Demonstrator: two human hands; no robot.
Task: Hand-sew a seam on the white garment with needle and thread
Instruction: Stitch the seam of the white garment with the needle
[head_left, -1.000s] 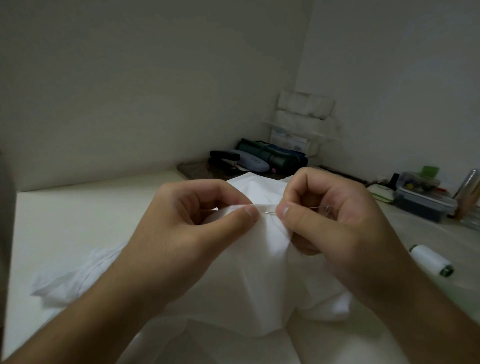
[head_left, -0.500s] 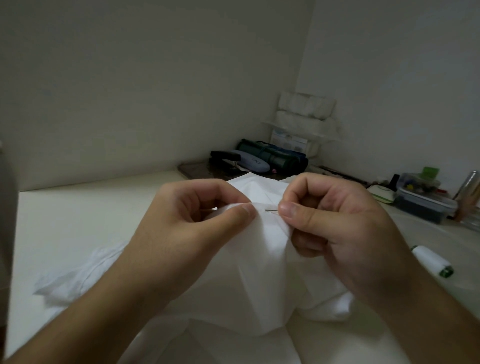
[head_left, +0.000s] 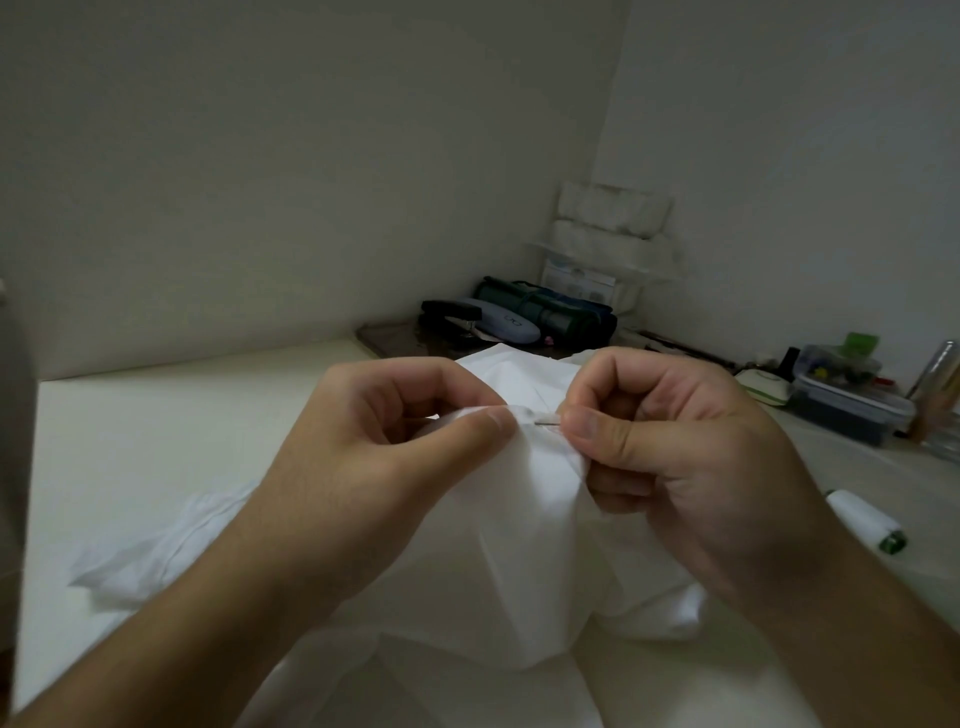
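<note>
The white garment (head_left: 524, 561) is bunched up in the middle of the pale table (head_left: 156, 431), lifted between both hands. My left hand (head_left: 384, 467) pinches a fold of the cloth between thumb and curled fingers. Just to its right, my right hand (head_left: 691, 457) pinches the thin steel needle (head_left: 546, 423) between thumb and forefinger. Only a short bit of the needle shows between the two thumbs; the rest is hidden in the fold and under my fingers. No thread can be made out.
A white thread spool with a green end (head_left: 865, 522) lies on the table at the right. Further back right stand a clear box of small sewing items (head_left: 852, 410) and a glass jar (head_left: 940, 395). A stapler (head_left: 449, 314), a glasses case and a dark rolled pouch (head_left: 550, 312) sit in the corner.
My right hand has pushed the needle leftwards into the fold. The long shaft and eye seen a second ago are now hidden; only a short tip shows. My left hand has kept its pinch.
</note>
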